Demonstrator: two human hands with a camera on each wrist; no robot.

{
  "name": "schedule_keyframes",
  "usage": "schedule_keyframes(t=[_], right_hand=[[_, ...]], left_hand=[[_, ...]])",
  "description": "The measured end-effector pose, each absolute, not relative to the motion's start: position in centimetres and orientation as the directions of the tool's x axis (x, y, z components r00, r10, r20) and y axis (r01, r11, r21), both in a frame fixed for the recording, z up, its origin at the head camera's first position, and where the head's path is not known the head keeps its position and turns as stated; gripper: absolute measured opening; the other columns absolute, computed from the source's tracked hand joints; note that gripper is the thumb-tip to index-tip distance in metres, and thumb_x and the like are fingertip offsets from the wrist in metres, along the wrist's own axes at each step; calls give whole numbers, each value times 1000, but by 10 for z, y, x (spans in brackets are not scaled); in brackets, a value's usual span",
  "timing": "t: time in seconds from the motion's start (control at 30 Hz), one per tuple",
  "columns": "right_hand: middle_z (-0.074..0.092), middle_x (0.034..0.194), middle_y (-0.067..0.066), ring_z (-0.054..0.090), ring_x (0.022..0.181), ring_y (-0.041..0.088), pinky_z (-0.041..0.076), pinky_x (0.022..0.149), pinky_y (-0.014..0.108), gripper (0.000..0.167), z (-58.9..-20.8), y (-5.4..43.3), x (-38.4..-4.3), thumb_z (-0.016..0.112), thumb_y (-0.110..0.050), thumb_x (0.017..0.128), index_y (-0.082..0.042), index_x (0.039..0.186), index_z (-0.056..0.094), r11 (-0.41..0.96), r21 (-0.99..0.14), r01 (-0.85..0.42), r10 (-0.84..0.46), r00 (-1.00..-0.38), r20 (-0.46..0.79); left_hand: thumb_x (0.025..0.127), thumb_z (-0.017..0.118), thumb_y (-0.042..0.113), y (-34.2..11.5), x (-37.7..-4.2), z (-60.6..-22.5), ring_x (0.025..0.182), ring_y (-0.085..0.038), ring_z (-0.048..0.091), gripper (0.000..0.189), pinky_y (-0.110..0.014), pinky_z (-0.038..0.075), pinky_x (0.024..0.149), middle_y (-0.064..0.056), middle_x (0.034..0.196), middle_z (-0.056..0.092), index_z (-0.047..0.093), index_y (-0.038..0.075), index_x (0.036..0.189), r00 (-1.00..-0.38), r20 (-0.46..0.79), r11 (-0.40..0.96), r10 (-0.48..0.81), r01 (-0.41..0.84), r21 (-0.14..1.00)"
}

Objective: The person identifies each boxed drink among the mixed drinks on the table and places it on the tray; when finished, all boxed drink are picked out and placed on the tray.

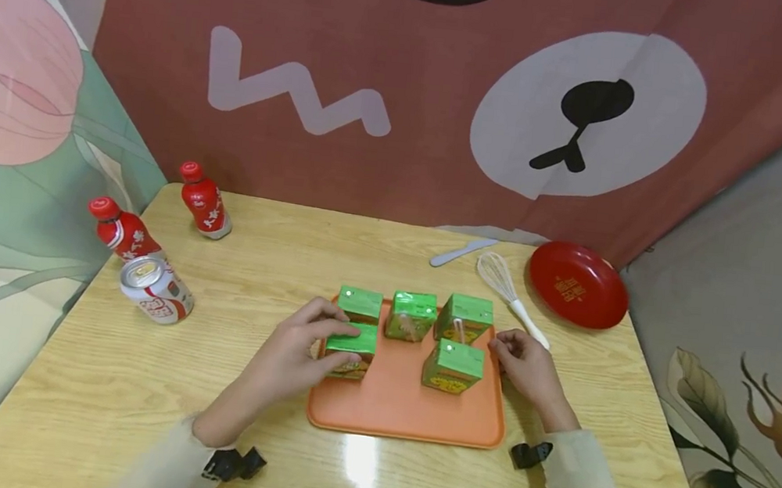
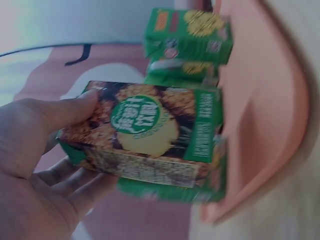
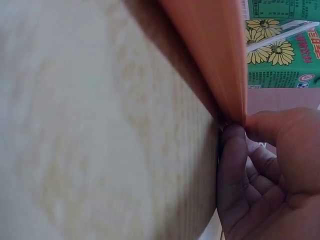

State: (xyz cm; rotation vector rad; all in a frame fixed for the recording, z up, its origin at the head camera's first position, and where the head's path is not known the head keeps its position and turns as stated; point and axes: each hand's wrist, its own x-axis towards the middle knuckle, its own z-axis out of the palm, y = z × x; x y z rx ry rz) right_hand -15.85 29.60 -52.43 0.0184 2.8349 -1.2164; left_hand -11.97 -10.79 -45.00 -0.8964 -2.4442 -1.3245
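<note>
My left hand [image 1: 299, 345] grips a green-topped juice box [image 1: 351, 350] at the near left of an orange tray [image 1: 391, 425]. In the left wrist view the juice box [image 2: 145, 125] has a pineapple picture, with thumb on one side and fingers underneath. Right behind it stands another juice box [image 1: 360, 304]. My right hand [image 1: 527, 367] pinches the tray's right rim, thumb above and fingers below, as the right wrist view shows at the rim [image 3: 220, 65]. Other green drink boxes on the tray are one at the back middle [image 1: 412, 317] and two at the right [image 1: 466, 318].
Two red bottles [image 1: 207, 203] and a white-and-red can [image 1: 156, 290] stand at the left of the wooden table [image 1: 269, 264]. Behind the tray to the right lie a grey knife [image 1: 463, 252], a white whisk [image 1: 513, 297] and a red plate [image 1: 578, 285]. A curtain hangs along the back edge.
</note>
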Motion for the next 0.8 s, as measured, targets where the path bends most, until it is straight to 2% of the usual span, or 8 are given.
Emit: schedule_keyframes(t=[0.2, 0.33, 0.53, 0.8], right_hand=[[67, 87, 7, 62, 69, 17, 51, 60, 28, 23, -525, 295, -156, 65, -24, 102, -2, 108, 68, 691, -722, 32, -6, -999, -50], [67, 86, 7, 61, 68, 16, 51, 59, 28, 23, -525, 292, -157, 65, -23, 102, -1, 108, 68, 694, -720, 29, -6, -999, -46], [67, 86, 8, 62, 68, 17, 51, 59, 28, 24, -524, 290, -161, 65, -22, 102, 1, 109, 68, 679, -734, 19, -25, -998, -49], [67, 87, 9, 62, 70, 19, 52, 59, 28, 23, -524, 291, -162, 65, -21, 102, 1, 109, 68, 681, -732, 29, -19, -998, -57]], left_hand=[[82, 88, 17, -80, -126, -461, 103, -11, 58, 29, -30, 53, 81, 3, 116, 56, 79, 12, 109, -788, 462, 365, 408, 604, 708], [83, 87, 17, -67, -128, -465, 103, -10, 58, 29, -27, 52, 80, 3, 117, 56, 78, 12, 110, -785, 455, 346, 420, 602, 720], [83, 87, 16, -60, -127, -472, 100, -9, 58, 28, -24, 51, 76, 3, 116, 57, 78, 13, 110, -781, 463, 353, 418, 609, 710], [84, 86, 17, -59, -127, -482, 104, -10, 57, 25, -25, 51, 82, 2, 118, 57, 78, 14, 108, -780, 470, 377, 413, 616, 691]])
